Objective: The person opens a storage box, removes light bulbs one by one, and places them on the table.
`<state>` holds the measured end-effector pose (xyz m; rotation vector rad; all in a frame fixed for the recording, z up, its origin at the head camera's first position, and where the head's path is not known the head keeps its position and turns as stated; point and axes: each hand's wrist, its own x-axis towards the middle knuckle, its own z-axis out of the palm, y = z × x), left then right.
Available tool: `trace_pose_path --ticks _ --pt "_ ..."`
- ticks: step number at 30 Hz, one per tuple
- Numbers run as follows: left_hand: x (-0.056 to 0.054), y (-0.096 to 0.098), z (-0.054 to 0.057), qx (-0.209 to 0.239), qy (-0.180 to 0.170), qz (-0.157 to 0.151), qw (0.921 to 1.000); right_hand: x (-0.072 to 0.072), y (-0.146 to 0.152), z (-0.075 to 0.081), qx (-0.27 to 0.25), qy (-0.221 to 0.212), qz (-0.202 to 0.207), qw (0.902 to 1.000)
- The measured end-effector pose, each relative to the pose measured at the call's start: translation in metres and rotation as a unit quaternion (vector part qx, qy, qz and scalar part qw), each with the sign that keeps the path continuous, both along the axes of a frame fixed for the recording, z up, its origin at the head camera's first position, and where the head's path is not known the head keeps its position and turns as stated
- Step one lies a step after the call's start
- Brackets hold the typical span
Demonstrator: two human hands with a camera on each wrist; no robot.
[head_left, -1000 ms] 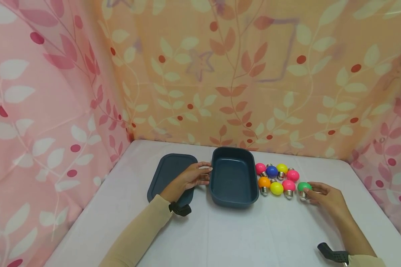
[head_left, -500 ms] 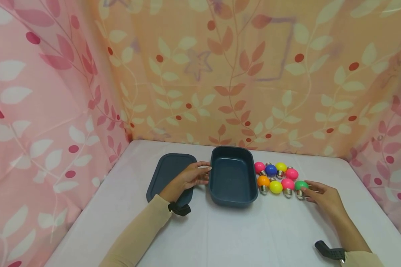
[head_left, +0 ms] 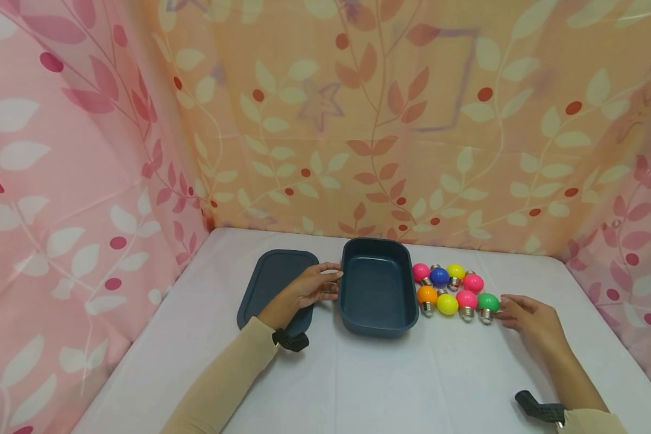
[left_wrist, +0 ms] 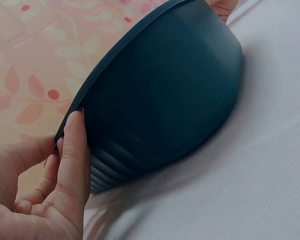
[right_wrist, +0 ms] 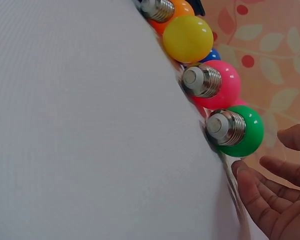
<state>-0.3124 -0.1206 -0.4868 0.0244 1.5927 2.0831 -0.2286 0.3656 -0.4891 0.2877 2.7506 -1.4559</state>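
A deep dark blue-grey box (head_left: 377, 295) stands in the middle of the table. My left hand (head_left: 309, 286) is at its left side, fingertips touching the rim and outer wall. To the box's right lie two rows of small coloured light bulbs: pink, blue and yellow ones behind, an orange bulb (head_left: 427, 295), a yellow bulb (head_left: 447, 304), a pink bulb (head_left: 466, 300) and a green bulb (head_left: 488, 302) in front. Just right of the green bulb is my right hand (head_left: 537, 322), holding nothing; its fingers spread beside the bulb in the right wrist view.
A matching flat lid (head_left: 273, 277) lies left of the box, partly beneath my left forearm. White cloth (head_left: 380, 386) covers the table. Floral curtains (head_left: 282, 132) close off the back and both sides.
The green bulb has moved left, up beside the front pink bulb, in my right hand. That hand has since let go and drawn slightly right. My left hand has stayed at the box.
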Motion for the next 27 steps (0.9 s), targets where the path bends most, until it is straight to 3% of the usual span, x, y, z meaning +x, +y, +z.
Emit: trace_pose_path --ticks 11,16,23,27 --pt "-0.001 -0.007 0.003 -0.023 0.006 0.006 0.9997 -0.001 0.0 0.001 -0.015 0.013 -0.002 0.9998" --pt "-0.008 -0.013 0.012 -0.05 0.021 0.012 0.9985 -0.002 0.004 0.009 0.005 0.036 0.007 0.9993" --pt "-0.018 -0.035 0.035 -0.079 0.084 0.047 0.9922 0.003 0.003 0.026 0.091 0.058 0.018 0.994" --pt "-0.02 -0.047 0.048 -0.131 0.14 0.068 0.9791 0.002 -0.006 0.039 0.141 0.088 0.028 0.9857"
